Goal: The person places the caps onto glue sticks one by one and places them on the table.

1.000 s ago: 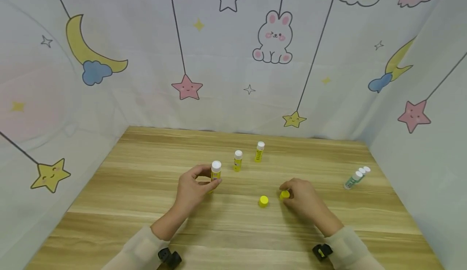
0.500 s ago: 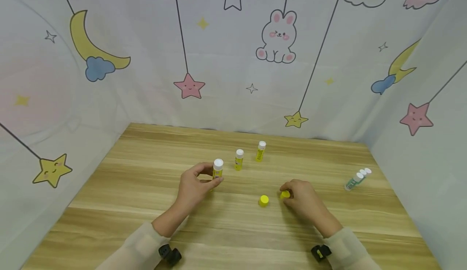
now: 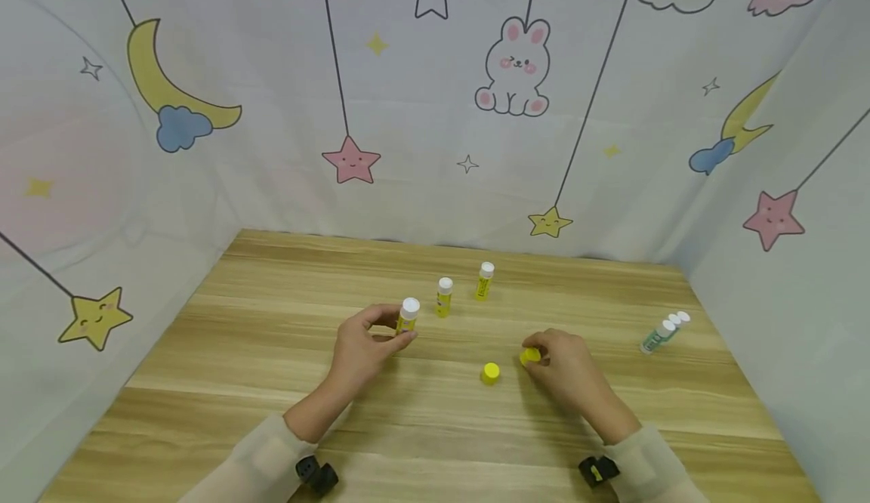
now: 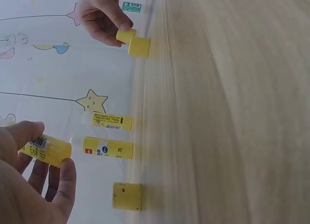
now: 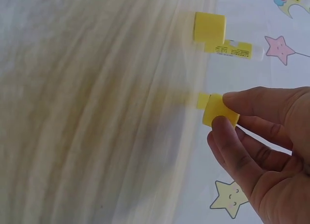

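My left hand (image 3: 360,348) holds a yellow glue stick (image 3: 406,322) with a white top, pinched between thumb and fingers above the table. In the left wrist view its label and yellow lower end show, and a yellow cap (image 4: 127,196) stands on the wood beneath, hidden by the hand in the head view. Between thumb and fingertips, my right hand (image 3: 563,363) pinches another yellow cap (image 3: 531,356), lifted off the wood and slightly tilted in the right wrist view (image 5: 219,110). Just left of it a third yellow cap (image 3: 490,373) stands on the table.
Two more yellow glue sticks with white tops, a nearer one (image 3: 444,298) and a farther one (image 3: 485,282), stand upright behind the hands. Several green-labelled sticks (image 3: 656,337) with white tops stand at the right. A printed curtain (image 3: 421,208) closes off the back and sides.
My right hand has raised its yellow cap a little from the table. The glue stick in my left hand has shifted slightly right and tilted. The standing sticks have stayed put.
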